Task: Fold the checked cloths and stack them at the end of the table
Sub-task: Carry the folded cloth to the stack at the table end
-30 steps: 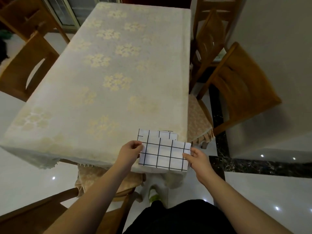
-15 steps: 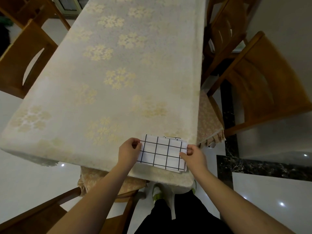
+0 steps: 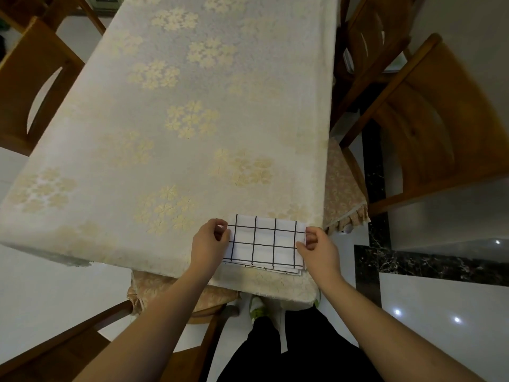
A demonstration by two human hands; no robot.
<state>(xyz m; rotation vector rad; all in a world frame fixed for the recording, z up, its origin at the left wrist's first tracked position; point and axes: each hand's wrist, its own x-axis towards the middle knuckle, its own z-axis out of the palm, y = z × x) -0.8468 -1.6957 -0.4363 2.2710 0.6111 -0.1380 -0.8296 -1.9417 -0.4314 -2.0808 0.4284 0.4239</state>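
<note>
white black-gridded folded cloth [image 3: 265,244] on floral-clothed table [image 3: 179,119] at 5 o'clock corner, wooden chairs [image 3: 440,128] at 3 and 9 o'clock

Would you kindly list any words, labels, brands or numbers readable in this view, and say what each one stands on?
None: no readable text anywhere in the view.
The folded checked cloth, held between the left hand and the right hand, carries only a black grid.
The tablecloth bears only flower patterns.
The chairs show no labels.

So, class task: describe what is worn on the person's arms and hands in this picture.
Nothing shows on either: the left hand and right hand are bare, without gloves, rings or watch, and both forearms are uncovered, with no sleeve in view.
</note>
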